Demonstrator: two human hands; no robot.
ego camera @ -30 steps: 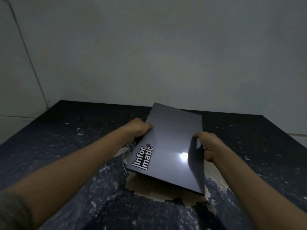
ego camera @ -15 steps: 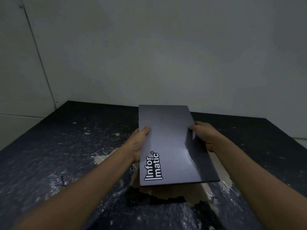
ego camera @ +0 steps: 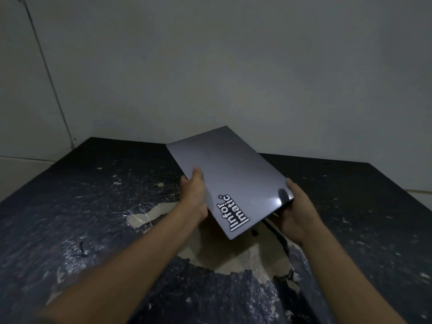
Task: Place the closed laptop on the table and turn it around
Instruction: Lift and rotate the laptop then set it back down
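Closed laptop (ego camera: 230,176) sits between our two hands, held up over the desk (ego camera: 93,206); we can't tell whether any edge touches the surface. Lid faces up toward the camera and it's rotated diagonally: far corner points up toward the wall (ego camera: 233,66), near corner points back at us.

Left hand (ego camera: 195,195) is clamped on the laptop's left long edge, about midway along, thumb on top of the lid, the other fingers hidden underneath. Right hand (ego camera: 295,212) grips the right-hand corner nearest us, thumb lying on the lid edge, palm and fingers wrapping under the base. Both hands closed on the laptop, one at each side, well apart from each other. Both forearms reach in from the bottom of the frame.

Writing: white sticker (ego camera: 232,213) on the lid near the close corner, two lines, "Infor" over "matic", with a small circled mark at the end. From our viewpoint the text runs sideways, reading bottom to top and skewed with the lid. No other brand or label readable on the lid; rest of it is plain grey with a bright glare spot next to the right thumb.

Desk is dark with a worn top: a large pale patch (ego camera: 233,256) where the coating has peeled sits directly below the laptop, with a smaller pale patch just left of the left wrist and white flecks scattered across the rest.
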